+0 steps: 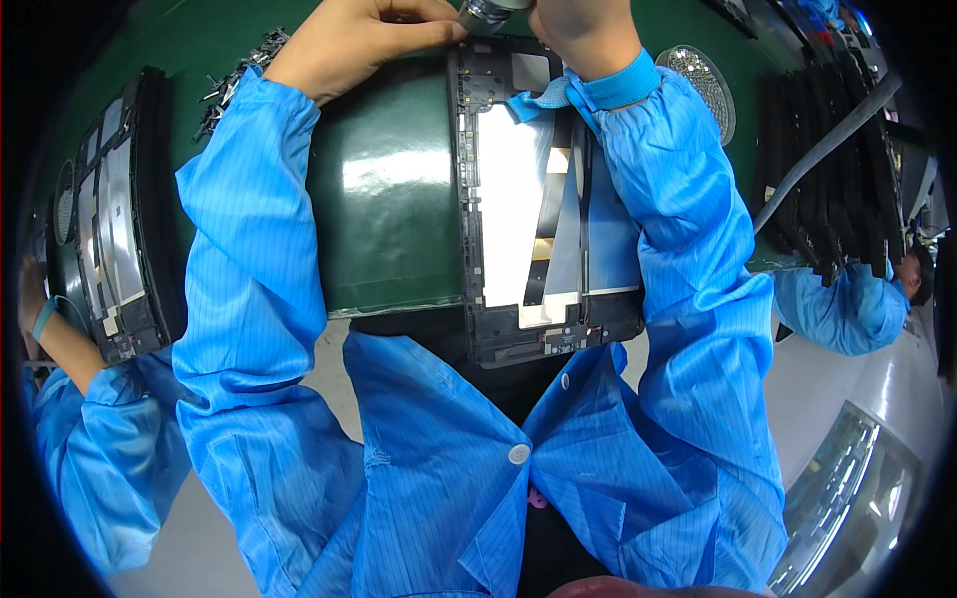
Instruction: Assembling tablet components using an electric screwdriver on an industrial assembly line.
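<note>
An open, tablet-like housing [510,219] with a black frame, silver plates and a dark strip lies lengthwise before me, its near end jutting over the table's edge. At its far end my right hand [588,30] is closed around a tool with a shiny metal collar [486,14]; the tool's upper part is cut off by the picture's edge. My left hand [344,40] reaches in from the left, its thumb and finger drawn together beside the collar. What they pinch, if anything, is hidden. A blue wrist strap [623,88] circles my right wrist, its loose end over the housing.
Left of my left sleeve is a heap of small metal pieces [234,90]. A round dish of tiny parts [703,90] stands at right, before a row of black frames [827,169] and a grey cable [832,145]. A co-worker's hand [65,339] is near another housing [110,219].
</note>
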`<state>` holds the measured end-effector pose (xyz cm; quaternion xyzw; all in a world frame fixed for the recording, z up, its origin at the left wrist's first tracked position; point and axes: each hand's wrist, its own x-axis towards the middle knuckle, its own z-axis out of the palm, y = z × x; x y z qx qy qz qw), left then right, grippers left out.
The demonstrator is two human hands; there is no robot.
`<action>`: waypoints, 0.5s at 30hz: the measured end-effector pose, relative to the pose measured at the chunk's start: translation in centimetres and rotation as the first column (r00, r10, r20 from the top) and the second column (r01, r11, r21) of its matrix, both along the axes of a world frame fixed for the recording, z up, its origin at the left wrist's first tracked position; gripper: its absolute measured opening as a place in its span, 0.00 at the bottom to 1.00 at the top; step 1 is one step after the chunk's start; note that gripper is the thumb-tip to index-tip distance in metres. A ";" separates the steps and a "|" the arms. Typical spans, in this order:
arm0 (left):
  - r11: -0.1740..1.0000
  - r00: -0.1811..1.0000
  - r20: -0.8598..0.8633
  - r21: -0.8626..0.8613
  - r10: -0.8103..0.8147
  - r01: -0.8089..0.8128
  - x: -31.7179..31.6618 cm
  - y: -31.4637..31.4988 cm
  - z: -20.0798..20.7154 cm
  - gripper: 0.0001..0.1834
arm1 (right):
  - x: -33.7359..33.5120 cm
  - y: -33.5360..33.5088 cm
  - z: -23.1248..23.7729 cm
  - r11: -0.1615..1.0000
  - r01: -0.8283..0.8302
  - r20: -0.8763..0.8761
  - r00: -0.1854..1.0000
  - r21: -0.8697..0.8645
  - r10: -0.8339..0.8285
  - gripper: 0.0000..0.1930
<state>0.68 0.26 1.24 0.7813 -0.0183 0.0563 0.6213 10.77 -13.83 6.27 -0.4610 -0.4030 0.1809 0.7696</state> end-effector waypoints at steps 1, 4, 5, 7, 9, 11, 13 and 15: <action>1.000 1.000 0.004 0.014 -0.010 0.010 -0.1 0.0 0.0 0.05 | 0.0 0.0 0.0 1.000 -0.005 0.000 1.000 0.006 0.005 0.10; 0.986 1.000 0.007 0.167 -0.001 0.000 0.1 1.2 -1.4 0.09 | -0.6 0.1 0.0 0.998 -0.026 0.041 0.999 0.050 0.024 0.09; 0.953 1.000 0.007 0.302 0.018 -0.019 0.3 1.8 -2.2 0.11 | -0.7 0.2 0.1 0.998 -0.027 0.042 0.999 0.050 0.024 0.09; 0.948 0.999 0.012 0.315 0.034 -0.037 0.5 1.4 -2.1 0.11 | -0.6 0.2 0.2 1.000 -0.008 0.052 0.999 0.010 0.007 0.09; 0.942 0.999 0.016 0.330 0.052 -0.054 0.6 1.3 -2.0 0.12 | -0.1 0.4 0.1 1.000 0.000 0.077 0.997 0.019 -0.001 0.09; 0.930 0.998 0.004 0.363 0.065 -0.062 0.5 1.5 -1.9 0.11 | 0.0 0.6 0.0 1.000 0.016 0.067 0.998 0.005 -0.016 0.09; 0.925 0.997 -0.018 0.375 0.077 -0.065 0.5 1.5 -1.9 0.11 | -0.1 0.7 0.0 1.000 0.016 0.050 0.999 0.000 -0.016 0.09; 0.920 0.995 -0.041 0.387 0.090 -0.067 0.4 1.4 -1.9 0.11 | -0.3 0.7 0.0 1.000 0.017 0.031 0.999 -0.004 -0.017 0.08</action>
